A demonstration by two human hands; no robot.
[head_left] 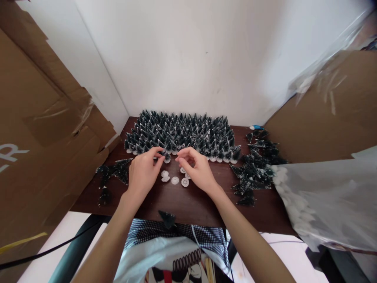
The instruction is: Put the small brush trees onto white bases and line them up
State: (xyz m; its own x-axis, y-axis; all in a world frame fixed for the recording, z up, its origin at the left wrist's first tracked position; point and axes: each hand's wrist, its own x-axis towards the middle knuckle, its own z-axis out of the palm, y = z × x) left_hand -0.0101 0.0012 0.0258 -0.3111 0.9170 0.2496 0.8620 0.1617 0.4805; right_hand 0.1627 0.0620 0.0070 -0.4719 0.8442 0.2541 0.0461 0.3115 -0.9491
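My left hand (pixel 144 169) is closed in a pinch at the front of the rows, its thumb and index finger on a miniature snow-tipped Christmas tree (pixel 166 155) with a white base. Just to the right, my right hand (pixel 196 168) has its fingers curved and slightly apart, with nothing visible between them. Below and between the hands lie several white round bases (pixel 175 180); the right hand partly covers some. Behind the hands, many standing miniature trees (pixel 182 131) form a dense block of rows on white bases.
Loose trees without visible bases lie in a right pile (pixel 253 173) and a left pile (pixel 118 169). One loose tree (pixel 167 218) lies at the front edge of the brown table (pixel 194 204). A plastic bag (pixel 330 196) of white pieces stands right; cardboard (pixel 53 118) flanks the left.
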